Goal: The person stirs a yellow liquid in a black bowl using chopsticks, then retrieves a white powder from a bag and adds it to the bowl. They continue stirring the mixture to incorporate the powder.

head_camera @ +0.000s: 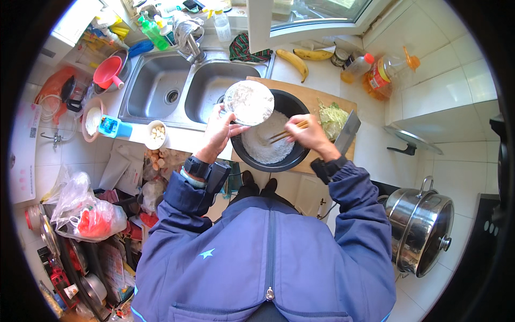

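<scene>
My left hand [215, 135] grips a round, clear bowl [249, 102] by its near left side. Something whitish shows in that bowl; I cannot tell if it is flour or a cloudy liquid. It is held over the left far edge of a black pot [299, 104]. White flour [268, 149] covers the pot's bottom. My right hand [312, 135], slightly blurred, holds wooden chopsticks [281, 136] with their tips down in the flour. The pot sits on a wooden cutting board [342, 102]. Shredded cabbage [333, 120] and a cleaver [348, 131] are to its right.
A double steel sink [157, 86] lies left of the board. Nearer stand a cup of garlic cloves [156, 136] and a pink bowl of flour [92, 120]. Bananas [293, 64] and an oil bottle [380, 82] are at the back. A steel steamer pot [418, 227] stands right.
</scene>
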The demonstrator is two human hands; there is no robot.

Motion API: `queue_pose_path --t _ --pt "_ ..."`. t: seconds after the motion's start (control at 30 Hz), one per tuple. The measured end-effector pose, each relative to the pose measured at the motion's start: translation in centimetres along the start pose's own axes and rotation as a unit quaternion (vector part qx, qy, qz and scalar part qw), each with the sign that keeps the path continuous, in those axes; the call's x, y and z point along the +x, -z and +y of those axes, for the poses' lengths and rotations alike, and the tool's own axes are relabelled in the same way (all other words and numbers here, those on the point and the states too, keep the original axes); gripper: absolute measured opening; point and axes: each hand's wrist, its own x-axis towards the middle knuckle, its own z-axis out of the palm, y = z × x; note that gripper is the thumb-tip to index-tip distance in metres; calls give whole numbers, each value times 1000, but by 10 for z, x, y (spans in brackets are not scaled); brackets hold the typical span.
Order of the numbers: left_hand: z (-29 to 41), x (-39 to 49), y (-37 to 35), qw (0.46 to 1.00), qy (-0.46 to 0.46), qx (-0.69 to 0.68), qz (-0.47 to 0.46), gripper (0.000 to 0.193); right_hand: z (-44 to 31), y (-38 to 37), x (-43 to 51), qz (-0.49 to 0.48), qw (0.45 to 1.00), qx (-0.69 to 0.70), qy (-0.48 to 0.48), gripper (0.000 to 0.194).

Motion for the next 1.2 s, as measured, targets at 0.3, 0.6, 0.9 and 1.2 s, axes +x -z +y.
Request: queue_pose_path --t 0.3,0.6,0.9,1.2 --pt "2 3 6 1000 0 -6 -11 48 -5 2 -10 101 991 -20 -87 13" --pt "0 3 3 1000 -8 -8 -14 50 3 -2 -9 150 988 -19 34 14" --pt "1 -1 -3 1000 0 14 -20 55 3 1 -9 26 993 8 114 15" --pt "-1 4 -7 1000 -23 18 -10 47 7 8 -6 -23 999 -10 22 12"
